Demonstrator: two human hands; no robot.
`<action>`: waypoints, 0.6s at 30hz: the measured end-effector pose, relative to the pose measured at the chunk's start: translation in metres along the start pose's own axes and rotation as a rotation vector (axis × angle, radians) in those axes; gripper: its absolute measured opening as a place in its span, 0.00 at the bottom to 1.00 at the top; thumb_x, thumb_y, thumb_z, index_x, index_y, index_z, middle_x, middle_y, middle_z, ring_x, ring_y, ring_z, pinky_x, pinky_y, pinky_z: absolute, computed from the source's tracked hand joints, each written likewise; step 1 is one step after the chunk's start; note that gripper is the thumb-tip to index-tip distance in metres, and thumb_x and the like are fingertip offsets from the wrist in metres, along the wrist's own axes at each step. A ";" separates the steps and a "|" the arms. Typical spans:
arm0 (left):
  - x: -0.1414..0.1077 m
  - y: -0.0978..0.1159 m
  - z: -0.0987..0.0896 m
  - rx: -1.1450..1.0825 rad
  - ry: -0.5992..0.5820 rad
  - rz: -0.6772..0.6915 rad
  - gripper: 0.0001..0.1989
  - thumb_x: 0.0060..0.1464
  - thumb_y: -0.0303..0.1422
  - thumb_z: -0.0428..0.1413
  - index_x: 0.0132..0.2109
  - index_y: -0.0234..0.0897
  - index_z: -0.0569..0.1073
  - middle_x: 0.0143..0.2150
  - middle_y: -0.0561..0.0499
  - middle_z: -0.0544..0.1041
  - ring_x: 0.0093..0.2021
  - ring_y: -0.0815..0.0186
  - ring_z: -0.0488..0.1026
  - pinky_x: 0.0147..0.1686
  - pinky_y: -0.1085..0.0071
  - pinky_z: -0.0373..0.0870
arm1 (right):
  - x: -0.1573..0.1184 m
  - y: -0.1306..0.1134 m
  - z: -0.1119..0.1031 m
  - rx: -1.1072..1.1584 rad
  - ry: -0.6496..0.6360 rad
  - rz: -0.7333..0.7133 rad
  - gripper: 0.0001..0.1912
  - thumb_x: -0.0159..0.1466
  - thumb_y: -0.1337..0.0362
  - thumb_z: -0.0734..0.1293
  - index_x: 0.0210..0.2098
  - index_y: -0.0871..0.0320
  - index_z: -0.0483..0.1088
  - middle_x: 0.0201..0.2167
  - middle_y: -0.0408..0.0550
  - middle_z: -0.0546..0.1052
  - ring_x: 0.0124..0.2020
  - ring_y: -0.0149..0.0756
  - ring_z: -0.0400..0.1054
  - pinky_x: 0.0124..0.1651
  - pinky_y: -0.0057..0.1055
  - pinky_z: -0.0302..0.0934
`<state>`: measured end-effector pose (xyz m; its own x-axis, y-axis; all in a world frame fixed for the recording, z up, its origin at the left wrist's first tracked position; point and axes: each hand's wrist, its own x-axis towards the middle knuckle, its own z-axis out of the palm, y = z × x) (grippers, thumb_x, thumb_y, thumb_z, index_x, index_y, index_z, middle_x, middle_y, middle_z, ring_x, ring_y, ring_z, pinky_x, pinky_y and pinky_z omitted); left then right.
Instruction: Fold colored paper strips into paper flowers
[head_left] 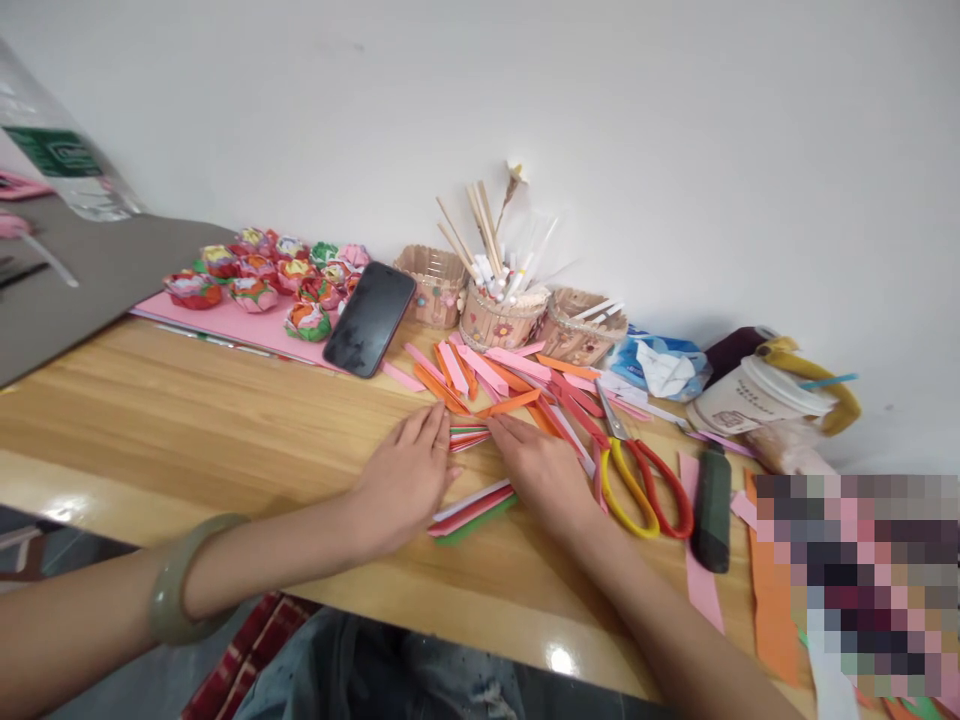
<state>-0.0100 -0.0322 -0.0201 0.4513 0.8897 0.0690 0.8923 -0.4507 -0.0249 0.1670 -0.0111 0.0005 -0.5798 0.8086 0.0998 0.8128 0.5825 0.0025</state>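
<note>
Both hands hold a small stack of coloured paper strips [469, 434] low over the wooden table, its edges showing green, white, pink and red. My left hand [405, 478] grips the left end, fingers together, a green bangle on that wrist. At the right end my right hand [544, 468] is closed, its thumb hidden. Below the hands lies a second group of strips [472, 512] in pink, red and green. Just beyond them is a loose pile of folded pink and orange strips [487, 375]. Scissors with yellow and red handles [649, 490] rest beside my right hand.
A black phone [370, 320] leans by several folded paper flowers [255, 268] on pink sheets. Behind stand decorated baskets [501, 318] with sticks and pens. On the right are a tissue pack [660, 365], a paper cup [757, 395] and a dark green cutter-like object [711, 508].
</note>
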 end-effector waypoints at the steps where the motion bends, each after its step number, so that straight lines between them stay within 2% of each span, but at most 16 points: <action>1: 0.000 -0.001 -0.001 -0.017 -0.001 0.001 0.26 0.60 0.36 0.44 0.59 0.19 0.60 0.61 0.31 0.61 0.62 0.50 0.57 0.57 0.58 0.58 | 0.000 0.000 0.000 0.003 -0.003 0.001 0.16 0.61 0.77 0.59 0.48 0.68 0.68 0.48 0.63 0.74 0.48 0.45 0.70 0.46 0.38 0.68; 4: 0.000 -0.008 -0.006 -0.098 0.039 -0.024 0.28 0.57 0.39 0.48 0.59 0.21 0.61 0.60 0.32 0.64 0.60 0.51 0.58 0.55 0.58 0.60 | 0.000 0.003 0.001 0.027 0.013 -0.010 0.17 0.61 0.78 0.58 0.47 0.66 0.69 0.47 0.61 0.75 0.47 0.43 0.71 0.46 0.38 0.68; 6: 0.001 -0.013 -0.010 -0.173 0.110 -0.037 0.27 0.57 0.39 0.49 0.59 0.26 0.61 0.58 0.36 0.66 0.58 0.54 0.60 0.54 0.58 0.62 | 0.000 0.005 0.002 0.042 0.035 -0.018 0.18 0.60 0.79 0.58 0.47 0.65 0.69 0.47 0.60 0.75 0.46 0.42 0.71 0.45 0.38 0.68; 11: 0.011 -0.016 -0.015 -0.378 0.112 0.072 0.19 0.56 0.33 0.50 0.55 0.36 0.66 0.53 0.45 0.72 0.54 0.60 0.65 0.53 0.63 0.63 | -0.001 0.007 0.004 0.067 0.081 -0.018 0.18 0.61 0.78 0.57 0.46 0.63 0.70 0.48 0.58 0.73 0.44 0.41 0.71 0.40 0.34 0.68; 15: 0.018 -0.011 -0.014 -0.434 0.105 0.077 0.15 0.56 0.29 0.49 0.50 0.37 0.71 0.45 0.46 0.76 0.45 0.62 0.71 0.45 0.65 0.68 | -0.002 0.008 0.004 0.080 0.073 0.018 0.16 0.61 0.77 0.58 0.45 0.59 0.71 0.42 0.53 0.73 0.36 0.36 0.70 0.32 0.28 0.65; 18: 0.019 -0.010 -0.011 -0.466 0.128 0.079 0.12 0.57 0.29 0.48 0.44 0.35 0.73 0.40 0.46 0.78 0.40 0.63 0.73 0.41 0.67 0.68 | -0.002 0.009 0.005 0.087 0.073 0.007 0.16 0.61 0.77 0.58 0.44 0.58 0.71 0.39 0.51 0.73 0.35 0.35 0.68 0.32 0.27 0.62</action>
<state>-0.0103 -0.0112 -0.0070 0.4866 0.8485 0.2081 0.7430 -0.5272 0.4123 0.1756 -0.0068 -0.0046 -0.5657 0.8066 0.1715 0.8072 0.5841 -0.0848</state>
